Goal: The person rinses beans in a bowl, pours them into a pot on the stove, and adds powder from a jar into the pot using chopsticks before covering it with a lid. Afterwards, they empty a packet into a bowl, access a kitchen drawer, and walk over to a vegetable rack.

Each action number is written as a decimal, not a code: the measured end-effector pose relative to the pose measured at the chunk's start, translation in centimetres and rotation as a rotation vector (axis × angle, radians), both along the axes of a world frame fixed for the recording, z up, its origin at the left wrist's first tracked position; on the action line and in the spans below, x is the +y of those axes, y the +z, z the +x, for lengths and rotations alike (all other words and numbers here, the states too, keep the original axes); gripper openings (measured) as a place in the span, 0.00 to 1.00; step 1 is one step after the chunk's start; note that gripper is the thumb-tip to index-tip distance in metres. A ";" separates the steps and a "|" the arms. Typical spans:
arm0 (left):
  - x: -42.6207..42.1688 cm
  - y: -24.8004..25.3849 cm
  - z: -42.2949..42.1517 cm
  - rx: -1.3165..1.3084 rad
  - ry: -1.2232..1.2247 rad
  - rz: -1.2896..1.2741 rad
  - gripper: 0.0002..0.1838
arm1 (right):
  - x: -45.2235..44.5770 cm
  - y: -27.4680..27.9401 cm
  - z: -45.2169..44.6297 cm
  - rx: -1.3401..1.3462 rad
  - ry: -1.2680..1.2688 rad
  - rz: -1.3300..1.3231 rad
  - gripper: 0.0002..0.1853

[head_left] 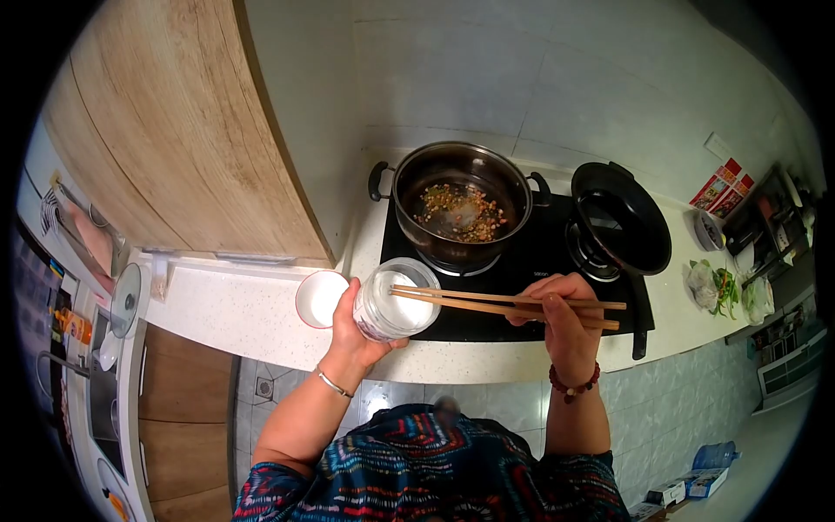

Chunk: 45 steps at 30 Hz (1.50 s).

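Observation:
My left hand (350,335) is wrapped round a clear jar (376,324) with white contents, tilted toward me over the counter's front edge. In my right hand (567,317) is a pair of wooden chopsticks (487,301), held level, their tips inside the jar's mouth. A white bowl with a reddish rim (318,299) stands on the counter just left of the jar. Beyond my hands, a two-handled steel pot (409,213) sits on the black stove (539,252), with small chopped brown and greenish bits on its bottom.
A black frying pan (639,217) rests tilted on the right burner, its handle reaching toward the front edge. Green vegetables (724,291) and plastic bags lie at the far right. A wooden cabinet (191,122) juts out at the upper left. A glass lid (125,300) leans near the sink.

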State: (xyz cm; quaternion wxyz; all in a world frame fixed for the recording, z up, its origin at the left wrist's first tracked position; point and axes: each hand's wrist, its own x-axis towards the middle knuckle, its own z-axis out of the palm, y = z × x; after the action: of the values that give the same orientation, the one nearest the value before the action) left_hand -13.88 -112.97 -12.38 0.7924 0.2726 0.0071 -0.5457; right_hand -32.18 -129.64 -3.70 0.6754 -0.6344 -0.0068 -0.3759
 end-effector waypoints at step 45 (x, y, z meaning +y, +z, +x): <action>-2.2 1.1 0.4 0.069 0.016 0.007 0.27 | -1.5 -1.0 -0.4 -0.055 -0.089 0.174 0.07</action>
State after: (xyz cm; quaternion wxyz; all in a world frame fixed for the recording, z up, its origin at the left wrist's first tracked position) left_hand -13.51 -115.20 -11.33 0.7950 0.2562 0.0387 -0.5485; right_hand -32.58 -131.17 -4.73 0.7101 -0.5624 0.0356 -0.4220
